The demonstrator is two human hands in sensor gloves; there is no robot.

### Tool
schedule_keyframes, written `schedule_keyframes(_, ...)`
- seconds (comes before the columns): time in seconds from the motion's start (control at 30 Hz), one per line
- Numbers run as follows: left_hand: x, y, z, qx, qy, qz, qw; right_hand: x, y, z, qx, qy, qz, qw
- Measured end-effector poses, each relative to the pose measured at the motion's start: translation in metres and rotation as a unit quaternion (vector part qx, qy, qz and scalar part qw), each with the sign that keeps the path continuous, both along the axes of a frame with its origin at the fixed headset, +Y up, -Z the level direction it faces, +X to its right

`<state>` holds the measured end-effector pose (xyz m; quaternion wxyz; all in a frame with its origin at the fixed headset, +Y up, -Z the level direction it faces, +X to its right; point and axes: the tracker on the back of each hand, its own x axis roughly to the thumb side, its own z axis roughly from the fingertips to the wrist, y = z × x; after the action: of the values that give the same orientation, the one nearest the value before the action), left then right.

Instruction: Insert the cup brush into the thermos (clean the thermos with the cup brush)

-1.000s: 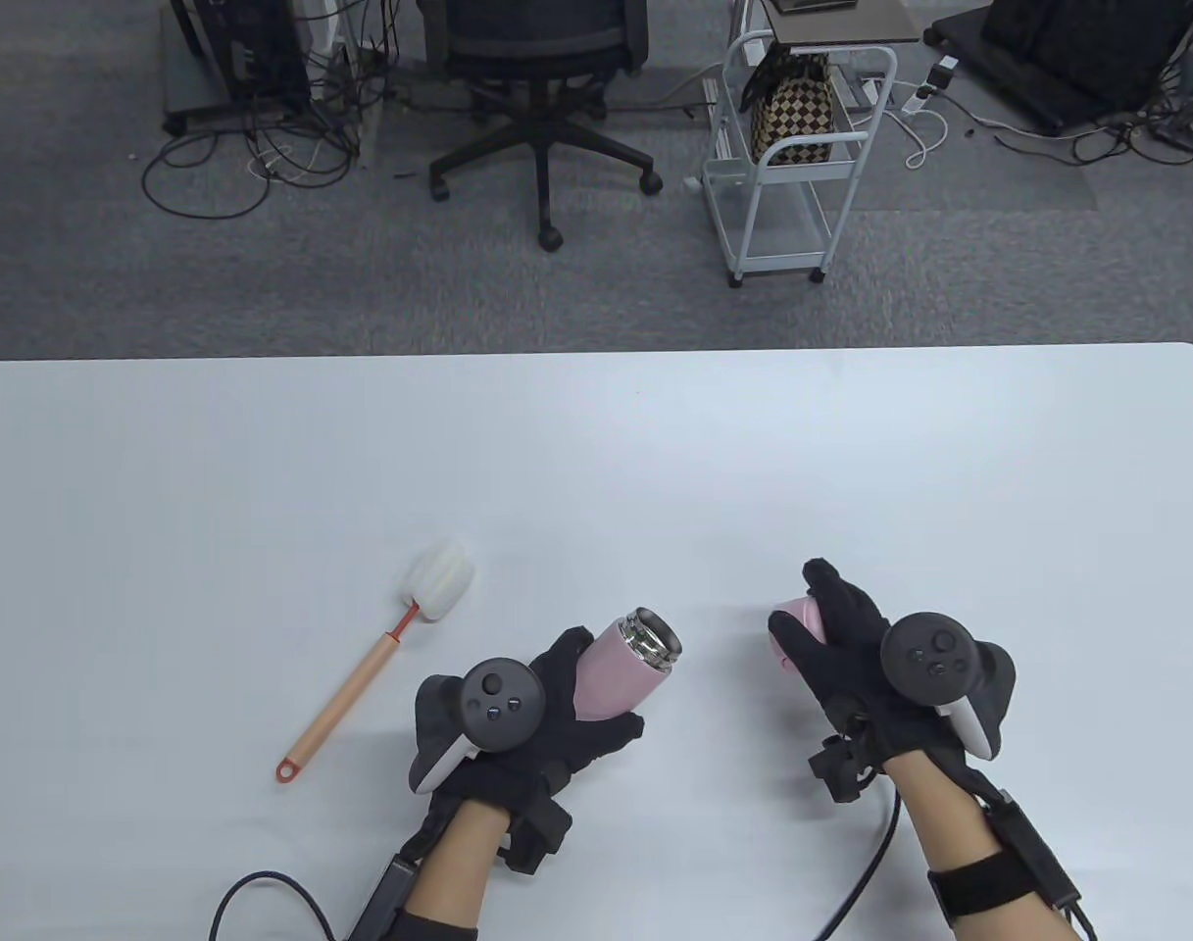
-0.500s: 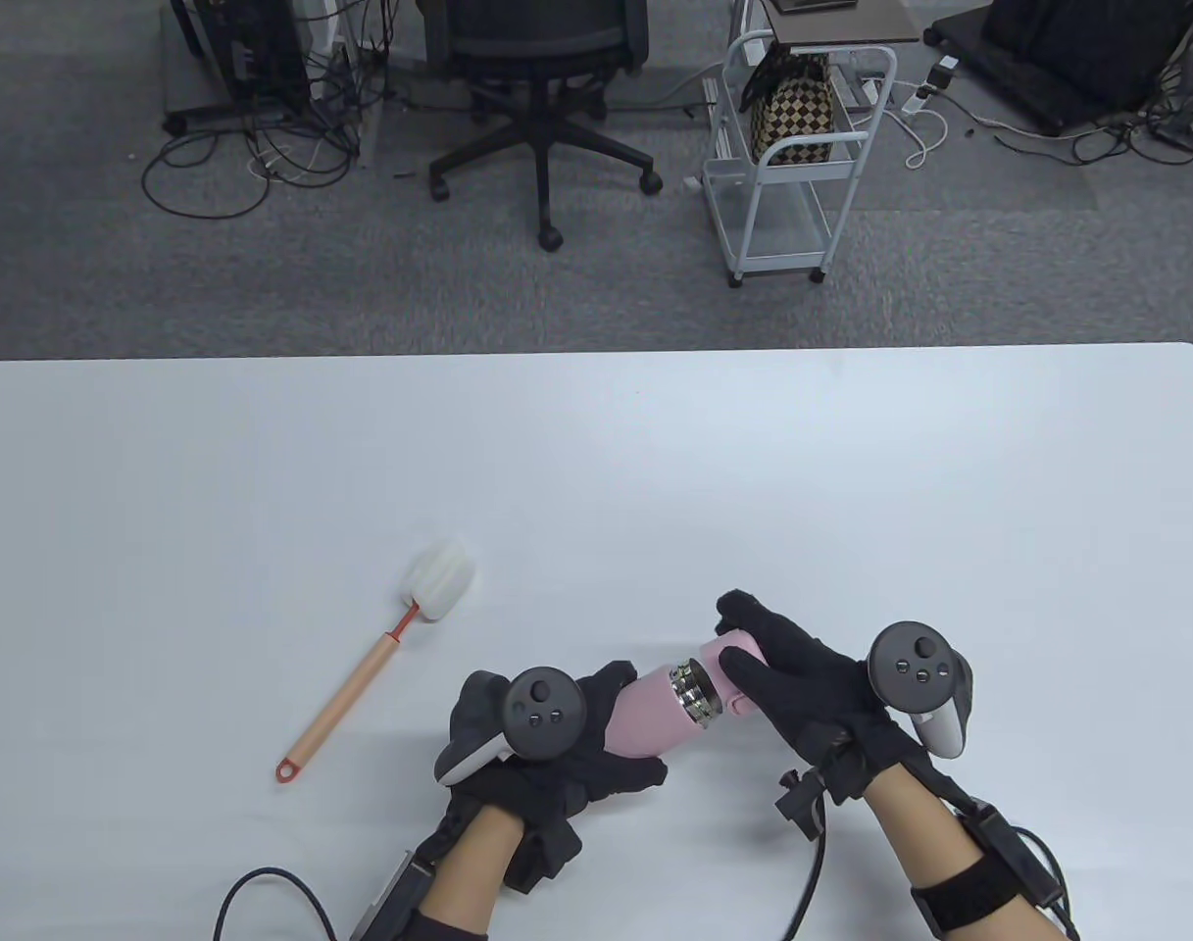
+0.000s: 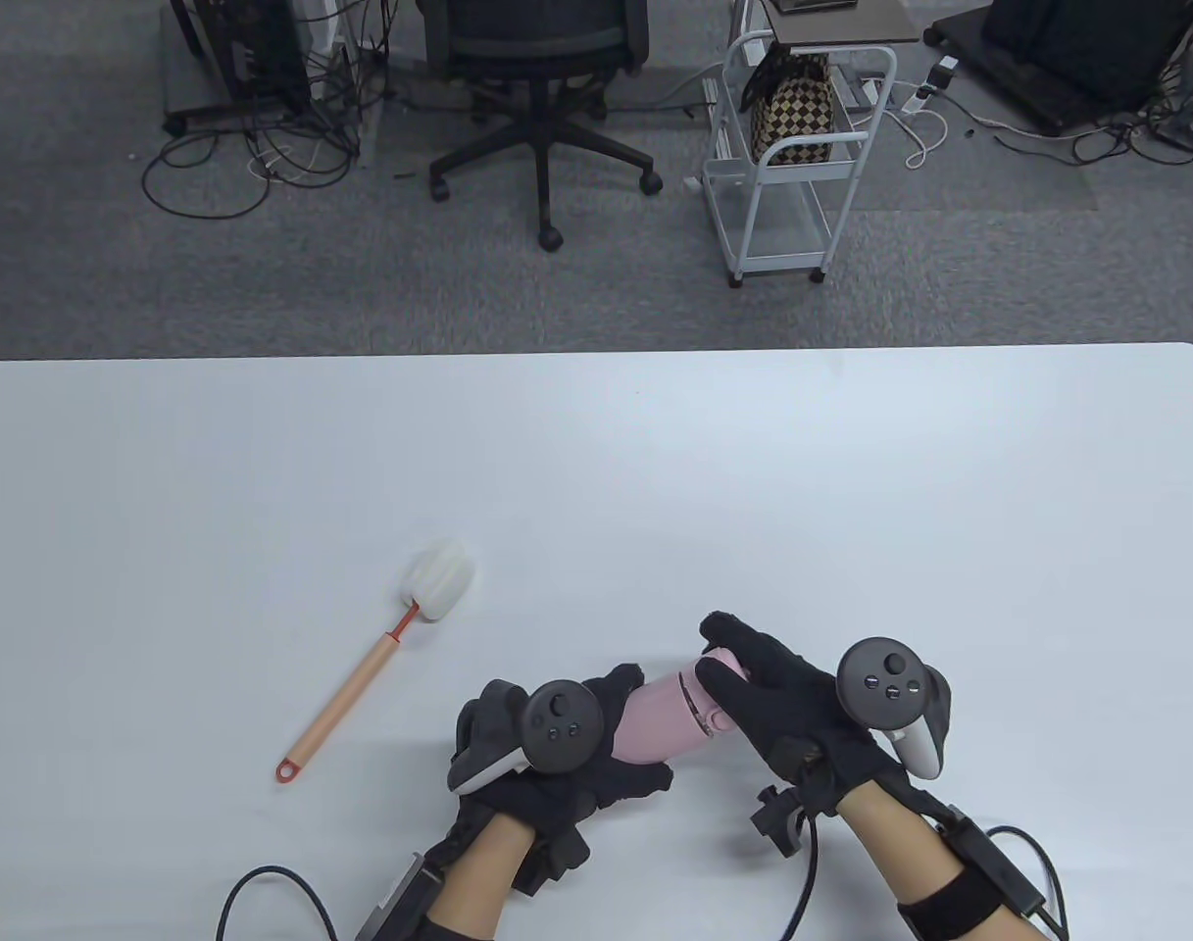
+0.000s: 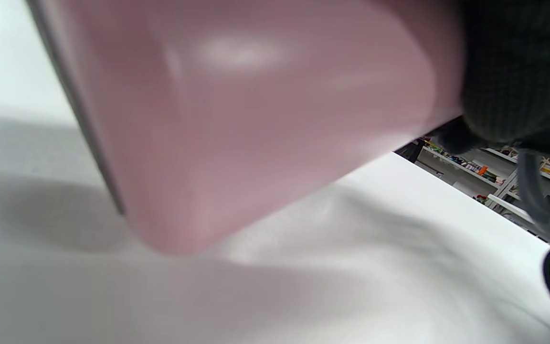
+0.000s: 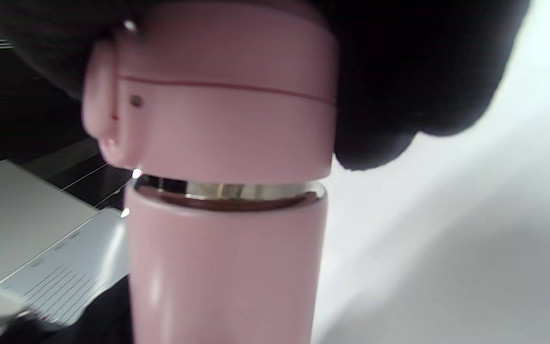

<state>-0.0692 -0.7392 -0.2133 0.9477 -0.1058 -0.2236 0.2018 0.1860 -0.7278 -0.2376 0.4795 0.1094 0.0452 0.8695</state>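
Left hand [image 3: 557,755] grips pink thermos [image 3: 655,725] body, held tilted just above the counter [image 3: 596,461], mouth end toward 2 o'clock. Right hand [image 3: 792,706] grasps the pink lid [image 5: 217,114] sitting on thermos mouth; steel rim shows in thin gap under lid. Cup brush [image 3: 371,662] lies on counter at 9 o'clock of hands, apart, sponge head toward 1 o'clock.

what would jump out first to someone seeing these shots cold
Near the table's front edge, two black-gloved hands meet on a pink thermos: the left hand grips its body while the right hand holds the pink lid on its mouth, a steel ring still showing between them in the right wrist view. To the left, a cup brush with a white head and orange handle lies untouched on the white table.
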Motion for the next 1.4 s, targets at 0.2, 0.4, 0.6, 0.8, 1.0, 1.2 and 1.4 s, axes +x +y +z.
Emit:
schedule_keyframes(0.2, 0.007, 0.001, 0.003, 0.016, 0.014, -0.021, 1.000, -0.003, 0.000, 0.005, -0.014, -0.054, 0.046, 0.997)
schedule_keyframes(0.4, 0.005, 0.001, 0.002, 0.028, 0.011, -0.022, 0.999, -0.002, -0.001, 0.003, -0.031, -0.028, 0.044, 0.998)
schedule_keyframes(0.6, -0.005, 0.000, -0.003, 0.000, 0.007, 0.025, 1.000, 0.009, 0.001, -0.013, -0.091, 0.108, -0.053, 0.989)
schedule_keyframes(0.8, -0.014, -0.001, -0.007, -0.031, -0.004, 0.061, 0.998, 0.029, 0.017, -0.027, -0.085, 0.221, -0.103, 0.966)
schedule_keyframes(1.0, -0.012, -0.003, -0.008, -0.052, -0.029, 0.071, 0.996, 0.013, 0.022, -0.021, -0.035, 0.246, -0.002, 0.969)
schedule_keyframes(1.2, -0.010, 0.001, -0.005, -0.035, -0.046, 0.060, 0.997, 0.016, 0.017, -0.024, -0.048, 0.272, -0.032, 0.961)
schedule_keyframes(1.4, -0.005, 0.007, -0.001, 0.003, -0.022, 0.024, 0.999, 0.012, 0.022, -0.019, -0.021, 0.217, 0.012, 0.976)
